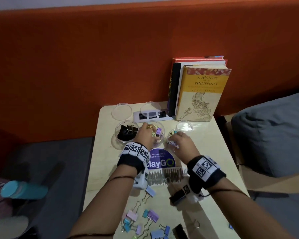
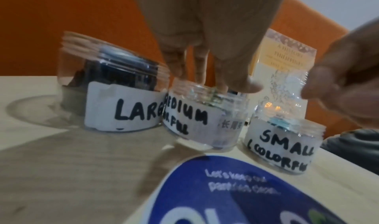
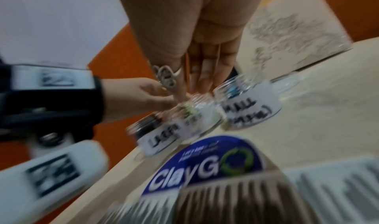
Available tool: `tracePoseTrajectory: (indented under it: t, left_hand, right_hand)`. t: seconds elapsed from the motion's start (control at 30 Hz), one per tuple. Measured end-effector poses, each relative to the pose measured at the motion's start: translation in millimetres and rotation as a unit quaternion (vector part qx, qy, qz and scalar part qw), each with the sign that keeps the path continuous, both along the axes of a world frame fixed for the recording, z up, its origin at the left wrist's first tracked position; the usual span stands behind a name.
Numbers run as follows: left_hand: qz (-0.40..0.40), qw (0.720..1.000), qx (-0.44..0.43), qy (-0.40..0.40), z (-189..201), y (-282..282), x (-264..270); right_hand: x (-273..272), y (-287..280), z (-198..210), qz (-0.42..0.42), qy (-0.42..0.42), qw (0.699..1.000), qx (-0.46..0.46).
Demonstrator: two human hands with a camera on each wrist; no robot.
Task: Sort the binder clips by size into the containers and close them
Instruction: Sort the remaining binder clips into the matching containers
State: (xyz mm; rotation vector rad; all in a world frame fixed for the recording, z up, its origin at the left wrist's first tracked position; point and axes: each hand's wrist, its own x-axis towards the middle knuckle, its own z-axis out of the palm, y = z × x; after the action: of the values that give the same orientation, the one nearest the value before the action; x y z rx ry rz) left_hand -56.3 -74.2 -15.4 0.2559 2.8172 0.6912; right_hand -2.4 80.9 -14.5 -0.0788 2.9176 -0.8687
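Three clear open jars stand in a row: the "LARGE" jar (image 1: 126,132) (image 2: 123,114) with black clips, the "MEDIUM COLORFUL" jar (image 1: 158,133) (image 2: 194,118) and the "SMALL COLORFUL" jar (image 1: 172,135) (image 2: 283,141). My left hand (image 1: 146,135) (image 2: 205,75) hangs over the medium jar, its straight fingers (image 2: 174,62) pointing down into the mouth with no clip seen between them. My right hand (image 1: 181,144) (image 2: 338,81) (image 3: 201,65) hovers over the small jar (image 3: 250,104), fingers bunched, nothing visible in them. Loose pastel clips (image 1: 145,218) lie near the table's front edge.
Three clear lids (image 1: 120,111) (image 1: 150,109) (image 1: 184,125) lie behind the jars. Books (image 1: 200,94) stand at the back right against an orange wall. A blue ClayGO sticker (image 1: 160,159) and a striped card (image 1: 166,176) sit mid-table. A grey cushion (image 1: 273,131) lies to the right.
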Motion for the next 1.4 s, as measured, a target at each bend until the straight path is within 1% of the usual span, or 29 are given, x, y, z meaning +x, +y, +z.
tracePoseTrajectory:
  t: [0.07,0.13,0.23,0.33,0.37,0.43,0.5,0.57,0.63,0.67,0.73,0.8,0.87,0.93,0.97,1.03,1.07,1.13,1.2,1.27,1.37,1.4]
  left_hand:
    - [-0.056,0.994,-0.097,-0.012,-3.5,-4.5,-2.1]
    - [-0.104,0.982,-0.156,0.010,-7.6,-14.0,1.3]
    - [-0.117,0.975,-0.186,0.044,-12.1,-27.0,6.9]
    - [-0.108,0.973,-0.203,0.031,-14.0,-35.2,5.4]
    - [-0.114,0.971,-0.210,0.027,-15.5,-38.2,4.1]
    - [-0.126,0.968,-0.217,0.027,-19.4,-44.6,1.6]
    - [-0.139,0.966,-0.218,0.022,-21.8,-48.1,-0.4]
    - [-0.152,0.962,-0.223,0.031,-22.5,-49.3,-0.1]
    - [-0.157,0.965,-0.205,0.047,-21.5,-51.3,3.2]
    - [-0.155,0.969,-0.185,0.052,-20.8,-52.9,5.8]
    - [-0.152,0.976,-0.141,0.069,-17.0,-57.3,15.5]
    - [-0.137,0.980,-0.094,0.110,-13.4,-65.0,28.6]
    - [-0.128,0.981,-0.061,0.129,-14.7,-79.3,47.9]
    - [-0.144,0.979,-0.046,0.136,-21.6,-96.2,70.9]
    - [-0.149,0.980,-0.040,0.127,-23.8,-103.8,83.1]
    - [-0.157,0.986,-0.029,0.055,-23.7,-113.3,107.5]
    - [-0.161,0.986,-0.032,0.012,-22.8,-115.9,119.5]
    - [-0.177,0.982,-0.050,-0.049,-20.5,-117.6,140.2]
    - [-0.200,0.975,-0.053,-0.086,-24.2,-118.8,157.1]
    - [-0.215,0.968,-0.056,-0.114,-29.7,-120.2,170.1]
    - [-0.198,0.967,-0.061,-0.146,-36.5,-119.5,184.4]
    - [-0.189,0.968,-0.060,-0.153,-35.0,-116.9,187.5]
  right_hand:
    - [12.5,-9.3,-4.4,0.091,-0.029,0.995,0.012]
    - [22.4,-20.2,-9.3,0.171,-0.064,0.983,0.004]
    - [31.7,-43.3,-14.5,0.283,-0.123,0.951,0.008]
    - [39.0,-63.0,-26.7,0.384,-0.145,0.911,0.046]
    - [40.6,-66.1,-30.6,0.403,-0.145,0.902,0.059]
    - [41.5,-67.6,-32.6,0.414,-0.159,0.894,0.070]
    - [39.7,-65.1,-29.3,0.400,-0.173,0.897,0.079]
    - [35.0,-58.3,-26.1,0.366,-0.193,0.906,0.089]
    - [27.5,-46.0,-21.2,0.305,-0.199,0.927,0.084]
    - [22.3,-39.5,-17.0,0.275,-0.189,0.940,0.068]
    - [7.8,-29.7,-4.8,0.210,-0.142,0.967,0.024]
    - [-10.6,-25.9,9.7,0.122,-0.094,0.988,0.009]
    - [-26.7,-27.6,18.5,0.058,-0.060,0.996,0.013]
    - [-33.1,-32.8,21.9,0.041,-0.046,0.997,0.038]
    - [-31.0,-36.0,21.8,0.044,-0.040,0.997,0.051]
    - [-15.7,-42.3,21.7,0.066,-0.024,0.996,0.057]
    - [-3.2,-45.4,19.7,0.086,-0.020,0.995,0.048]
    - [26.1,-49.1,14.3,0.152,-0.045,0.987,0.018]
    - [58.4,-51.1,6.8,0.234,-0.093,0.968,0.016]
    - [84.6,-52.6,-3.3,0.310,-0.121,0.942,0.044]
    - [110.1,-56.4,-13.2,0.400,-0.154,0.899,0.092]
    - [115.0,-58.3,-17.4,0.431,-0.146,0.883,0.111]
